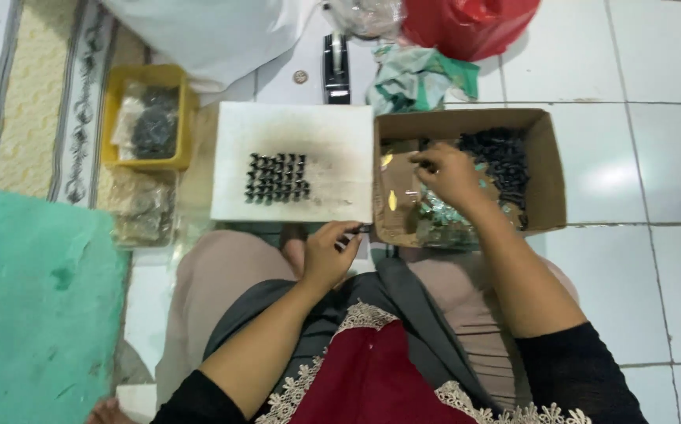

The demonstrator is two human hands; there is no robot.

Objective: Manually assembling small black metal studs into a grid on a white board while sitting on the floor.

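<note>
I see a white tiled floor [654, 157] under everything, with a patterned mat [34, 94] along its left side and a green foam sheet [34, 306] lying over the lower left corner. At the top edge sit a white sack [207, 31] and a red plastic bag [466, 23], with a crumpled green and white cloth [415, 78] just below the red one.

In front of my knees lies a white board [293, 161], smudged grey in the middle, carrying a tight block of small black parts [277, 177] set in rows. Just to its right stands an open brown cardboard box [544, 169], plain-sided, holding a heap of loose black pieces [501, 161] at its far right and some clear crinkled plastic wrap [442, 216] near its front wall. Left of the board is a yellow plastic tray [148, 78] with a clear bag of dark bits inside, and a second clear bag [144, 208] lies on the floor below it.

My right hand [446, 174] reaches into the box, fingers pressed together in a pinch on something small and dark at the box's middle; what it is I cannot make out. My left hand [328, 253] rests at the board's near edge, curled, pinching a small black part [354, 232] between thumb and fingertips.
</note>
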